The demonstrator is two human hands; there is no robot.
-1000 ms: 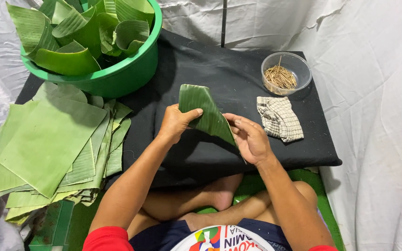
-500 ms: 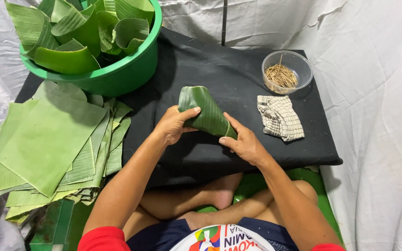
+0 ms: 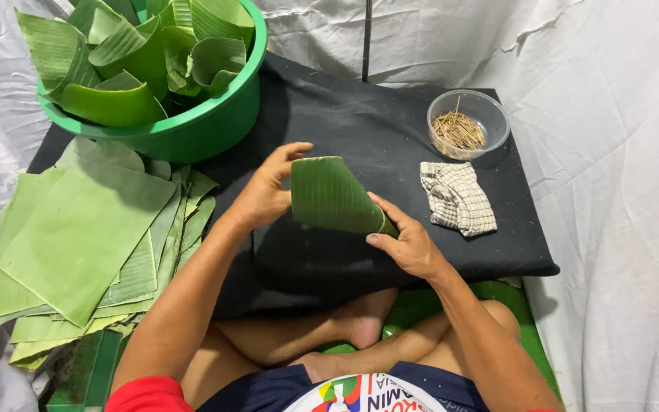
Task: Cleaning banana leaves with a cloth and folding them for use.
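Note:
Both my hands hold a piece of green banana leaf (image 3: 332, 195) rolled into a cone above the black cloth-covered board (image 3: 360, 130). My left hand (image 3: 267, 191) grips the wide open end, fingers curled over its top edge. My right hand (image 3: 406, 240) pinches the narrow tip at the lower right. The cone lies tilted, its wide mouth toward the upper left.
A green basin (image 3: 192, 126) full of folded leaf cones stands at the back left. A stack of flat banana leaves (image 3: 78, 229) lies to the left. A clear bowl of small sticks (image 3: 467, 126) and a checked cloth (image 3: 458, 197) sit at the right. White sheeting surrounds the board.
The leaf has gone from a loosely folded flat piece to a tighter cone. My right hand slid down to its narrow tip and my left moved onto the wide end.

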